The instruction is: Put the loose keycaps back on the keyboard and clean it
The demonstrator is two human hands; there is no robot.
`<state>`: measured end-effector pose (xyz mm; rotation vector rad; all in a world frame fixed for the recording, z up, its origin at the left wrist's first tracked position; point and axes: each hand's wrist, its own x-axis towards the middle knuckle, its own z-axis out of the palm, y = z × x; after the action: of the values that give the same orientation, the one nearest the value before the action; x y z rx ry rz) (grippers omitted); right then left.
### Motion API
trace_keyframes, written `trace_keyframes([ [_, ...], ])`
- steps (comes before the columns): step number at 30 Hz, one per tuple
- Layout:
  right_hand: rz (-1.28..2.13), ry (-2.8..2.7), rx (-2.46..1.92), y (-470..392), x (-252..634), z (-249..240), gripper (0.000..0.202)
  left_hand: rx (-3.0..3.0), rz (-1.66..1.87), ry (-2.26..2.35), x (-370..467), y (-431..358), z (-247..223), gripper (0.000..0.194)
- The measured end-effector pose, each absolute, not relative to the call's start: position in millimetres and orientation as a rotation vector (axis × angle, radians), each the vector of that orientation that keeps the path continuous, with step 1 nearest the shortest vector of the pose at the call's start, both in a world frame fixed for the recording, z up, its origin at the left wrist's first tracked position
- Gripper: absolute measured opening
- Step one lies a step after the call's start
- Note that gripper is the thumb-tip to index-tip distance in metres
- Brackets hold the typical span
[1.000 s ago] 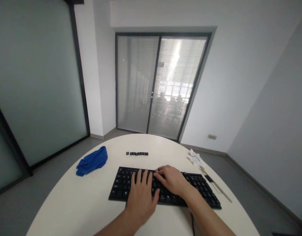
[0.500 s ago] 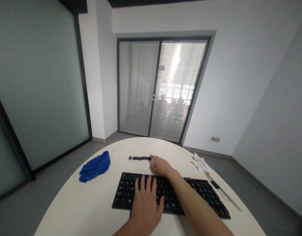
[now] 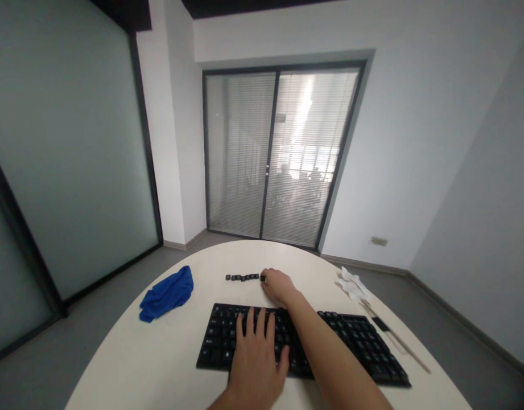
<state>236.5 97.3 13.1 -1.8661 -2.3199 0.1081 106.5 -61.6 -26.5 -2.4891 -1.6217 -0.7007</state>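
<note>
Right hand's [image 3: 277, 286] fingertips partly hiding keycap [image 3: 263, 278].

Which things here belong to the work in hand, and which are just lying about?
In the work:
black rectangular keyboard, under the spread left hand
row of small black keycaps, the right hand at its right end

Apparently just lying about:
crumpled blue cloth
crumpled white cloth or tissue
thin pale stick, right of the keyboard

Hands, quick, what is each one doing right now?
Left hand: open, fingers apart, resting on the keyboard.
Right hand: fingers seem closed on a small black key at the row's end.
</note>
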Motion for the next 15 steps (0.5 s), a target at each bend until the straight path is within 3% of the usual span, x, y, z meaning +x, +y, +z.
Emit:
trace_keyframes([
  [4, 0.104, -2.242, -1.908, 88.2, 242.4, 12.8, 0.027, -2.476, -0.700, -1.621, 107.3, -61.7, -26.3, 0.057],
  [15, 0.278, -2.063, -1.682, 8.4, 281.3, 13.9, 0.029, -2.545, -0.807, -1.621, 108.7, -66.2, -22.3, 0.057],
])
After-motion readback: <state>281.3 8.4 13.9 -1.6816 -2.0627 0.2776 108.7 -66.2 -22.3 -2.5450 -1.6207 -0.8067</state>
